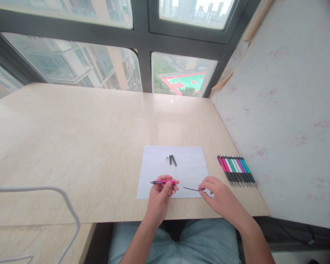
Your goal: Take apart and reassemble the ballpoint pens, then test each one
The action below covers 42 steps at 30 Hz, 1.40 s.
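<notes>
My left hand (pixel 161 194) is closed around a pink and black pen barrel (pixel 162 182), held sideways over the lower part of a white sheet of paper (pixel 154 168). Between the thumb and fingers of my right hand (pixel 218 194) is a thin dark pen refill (pixel 191 189), its free end pointing left toward the barrel. The two are apart. On the sheet above my hands lie two short black pen parts (pixel 173 160) and a tiny metallic piece (pixel 167 157). Faint lines of writing run along the paper's top edge.
A row of several pens (pixel 236 169) in pink, green, white, purple and blue lies right of the paper, near the wall (pixel 291 128). A grey cable (pixel 63 194) loops over the left side of the table (pixel 71 139). Windows (pixel 181 73) stand behind the far edge.
</notes>
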Tool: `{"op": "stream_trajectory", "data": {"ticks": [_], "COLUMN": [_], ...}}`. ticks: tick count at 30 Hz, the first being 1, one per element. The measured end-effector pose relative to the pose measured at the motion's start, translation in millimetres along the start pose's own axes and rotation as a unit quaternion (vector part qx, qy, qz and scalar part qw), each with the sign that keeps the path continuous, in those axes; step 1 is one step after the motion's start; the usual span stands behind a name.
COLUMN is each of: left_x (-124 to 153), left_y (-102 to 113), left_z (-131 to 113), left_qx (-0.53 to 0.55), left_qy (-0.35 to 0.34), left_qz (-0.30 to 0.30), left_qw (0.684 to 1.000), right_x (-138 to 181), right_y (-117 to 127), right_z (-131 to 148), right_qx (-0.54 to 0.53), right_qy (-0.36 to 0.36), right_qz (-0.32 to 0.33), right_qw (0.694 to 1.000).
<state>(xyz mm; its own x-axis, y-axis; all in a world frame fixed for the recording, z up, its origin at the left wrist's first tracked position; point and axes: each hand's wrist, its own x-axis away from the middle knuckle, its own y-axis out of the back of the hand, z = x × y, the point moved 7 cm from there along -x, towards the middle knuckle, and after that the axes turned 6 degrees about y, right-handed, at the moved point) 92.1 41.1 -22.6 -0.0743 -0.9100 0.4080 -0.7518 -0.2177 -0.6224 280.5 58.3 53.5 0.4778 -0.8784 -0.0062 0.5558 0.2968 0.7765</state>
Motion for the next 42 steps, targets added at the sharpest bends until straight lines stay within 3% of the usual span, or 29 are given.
{"op": "stream_trajectory", "data": {"ticks": [7, 18, 20, 23, 26, 28, 35, 42], "left_x": [-0.4, 3.3, 3.7, 3.4, 3.0, 3.6, 7.6, 6.6], "left_y": [-0.9, -4.6, -5.3, -5.6, -4.2, -4.3, -10.4, -3.6], "left_z": [-1.9, -2.0, -2.5, -4.0, -5.1, -5.9, -9.4, -5.3], "left_qx": [0.013, -0.007, -0.010, -0.025, -0.051, -0.067, -0.103, -0.109], "left_qy": [0.007, 0.008, 0.004, -0.016, -0.038, -0.048, -0.063, -0.047], "left_qz": [0.001, 0.032, 0.039, 0.045, 0.035, 0.031, 0.044, 0.026], "left_qw": [1.000, 0.999, 0.999, 0.999, 0.997, 0.996, 0.992, 0.993], "right_x": [8.7, -62.7, -59.7, -46.6, -33.5, -28.3, -27.0, -14.4], "right_y": [-10.1, -33.9, -31.0, -34.1, -48.5, -57.5, -65.1, -57.7], "right_z": [-29.8, -8.2, -2.4, 5.7, 17.0, 24.5, 34.4, 11.8], "right_qx": [-0.023, 0.055, 0.019, -0.132, -0.295, -0.350, -0.375, -0.393], "right_qy": [-0.080, -0.117, -0.112, -0.114, -0.128, -0.133, -0.121, -0.162], "right_qz": [-0.067, -0.190, -0.205, -0.191, -0.156, -0.152, -0.155, -0.201], "right_qw": [0.994, 0.973, 0.972, 0.966, 0.934, 0.915, 0.906, 0.883]}}
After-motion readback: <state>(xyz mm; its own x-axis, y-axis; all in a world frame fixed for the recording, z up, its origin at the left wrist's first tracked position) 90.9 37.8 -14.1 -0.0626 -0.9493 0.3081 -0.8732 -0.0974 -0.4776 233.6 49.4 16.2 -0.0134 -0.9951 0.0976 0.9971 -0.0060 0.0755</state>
